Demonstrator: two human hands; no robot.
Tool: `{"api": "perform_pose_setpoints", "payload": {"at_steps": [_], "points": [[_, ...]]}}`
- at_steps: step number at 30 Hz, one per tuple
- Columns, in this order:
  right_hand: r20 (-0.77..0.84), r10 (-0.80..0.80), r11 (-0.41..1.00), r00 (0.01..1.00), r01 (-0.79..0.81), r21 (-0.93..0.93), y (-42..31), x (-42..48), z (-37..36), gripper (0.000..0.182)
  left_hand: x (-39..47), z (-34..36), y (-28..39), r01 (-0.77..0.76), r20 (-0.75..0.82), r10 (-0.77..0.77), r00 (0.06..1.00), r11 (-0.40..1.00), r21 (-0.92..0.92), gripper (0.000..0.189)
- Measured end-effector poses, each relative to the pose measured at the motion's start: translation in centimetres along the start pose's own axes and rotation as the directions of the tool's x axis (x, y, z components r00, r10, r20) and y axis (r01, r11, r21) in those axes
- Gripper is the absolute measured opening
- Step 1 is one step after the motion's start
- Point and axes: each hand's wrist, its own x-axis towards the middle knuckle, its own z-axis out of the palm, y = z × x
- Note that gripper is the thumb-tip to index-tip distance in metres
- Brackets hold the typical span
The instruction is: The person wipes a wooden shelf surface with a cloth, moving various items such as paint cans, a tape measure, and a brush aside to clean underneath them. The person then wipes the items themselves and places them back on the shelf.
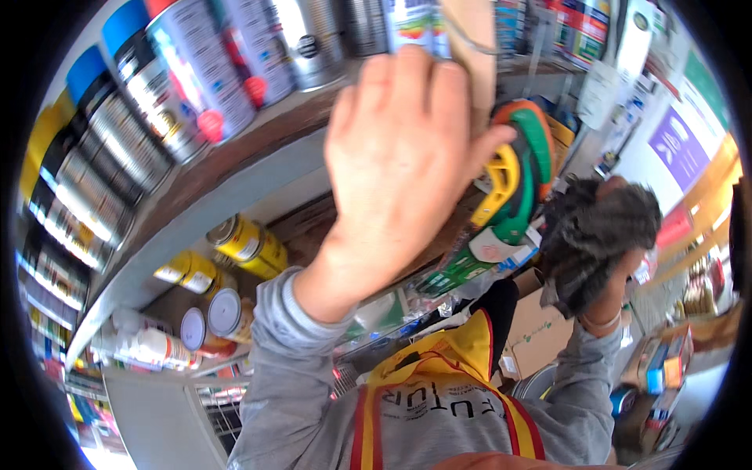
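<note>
My left hand (pixel 399 147) is raised at the shelf edge, its back to the camera and its thumb apart. The fingertips lie in front of a spray can (pixel 409 23) with a coloured label, beside an upright wooden board (pixel 477 59); contact and grip cannot be made out. My right hand (pixel 630 264) holds a bunched, dark, dirty cloth (pixel 611 226) at the right. Between the hands are a green and orange saw-like handle (pixel 531 158) and a yellow handle (pixel 499 182), partly hidden by my left thumb.
Spray cans (pixel 200 70) line the curved upper shelf (pixel 235 147). Yellow tins (pixel 249 244) and white-lidded containers (pixel 226 311) stand below at the left. A cardboard box (pixel 537 338) sits low between my arms. Boxed goods (pixel 664 361) are at the lower right.
</note>
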Motion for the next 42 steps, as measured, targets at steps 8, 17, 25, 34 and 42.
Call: {"api": "perform_pose_setpoints", "payload": {"at_steps": [8, 17, 25, 34, 42], "points": [[0.177, 0.134, 0.991, 0.975, -0.131, -0.025, -5.1, -3.1, 10.5, 0.030, -4.2, -5.0, -1.9, 0.024, -0.100, -0.034, 0.994, 0.994, -0.102, 0.029], [0.399, -0.046, 0.988, 0.916, -0.016, 0.150, -7.5, -5.1, 21.7, 0.063, -12.2, -9.9, 1.2, 0.531, 0.566, -0.127, 0.815, 0.555, -0.640, 0.105], [0.627, -0.390, 0.870, 0.674, 0.492, 0.011, -10.3, 0.1, 27.2, 0.068, -15.5, -13.3, -4.6, 0.252, -0.366, -0.382, 0.849, 0.900, -0.356, 0.076], [0.581, -0.467, 0.492, 0.666, 0.742, -0.455, -8.0, 4.0, 31.7, 0.048, -9.1, -10.6, -8.5, 0.098, -0.374, -0.026, 0.927, 0.980, 0.176, 0.039], [0.578, -0.550, 0.344, 0.603, 0.794, -0.502, -7.4, 4.1, 31.9, 0.049, -16.3, -23.0, -15.3, 0.418, -0.558, -0.102, 0.824, 0.773, 0.476, 0.076]]}}
